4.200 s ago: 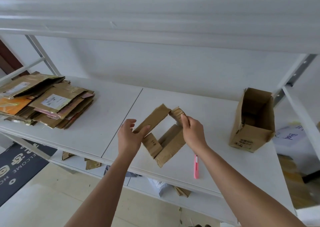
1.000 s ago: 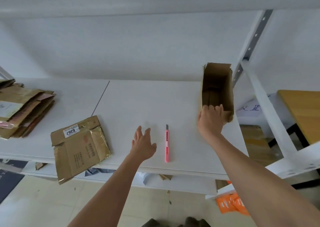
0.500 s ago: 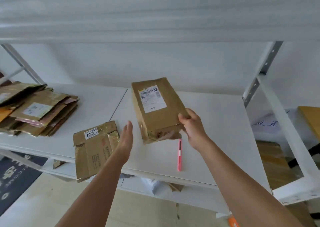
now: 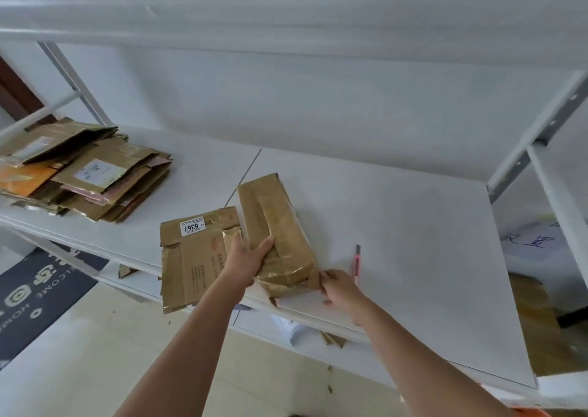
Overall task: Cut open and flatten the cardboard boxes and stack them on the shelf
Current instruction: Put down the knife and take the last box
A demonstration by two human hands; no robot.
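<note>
A taped brown cardboard box (image 4: 276, 225) lies on its side on the white shelf (image 4: 413, 241), its near end at the front edge. My left hand (image 4: 246, 262) grips its left side, thumb on top. My right hand (image 4: 337, 286) touches the box's near right corner with its fingertips. A flattened box (image 4: 194, 257) with a "6367" label lies just left, overhanging the shelf edge. A pink utility knife (image 4: 356, 262) rests on the shelf right of my right hand. A stack of flattened boxes (image 4: 92, 174) sits at the far left.
A white upper shelf (image 4: 286, 9) spans overhead. Grey shelf uprights (image 4: 534, 136) stand at the right, with white paper and a wooden surface beyond. Cardboard scraps lie on the lower shelf (image 4: 331, 340). A dark welcome mat (image 4: 35, 289) covers the floor at left.
The box went from held up in my right hand to lying on the shelf. My left hand now grips its side; my right hand has dropped to its near corner.
</note>
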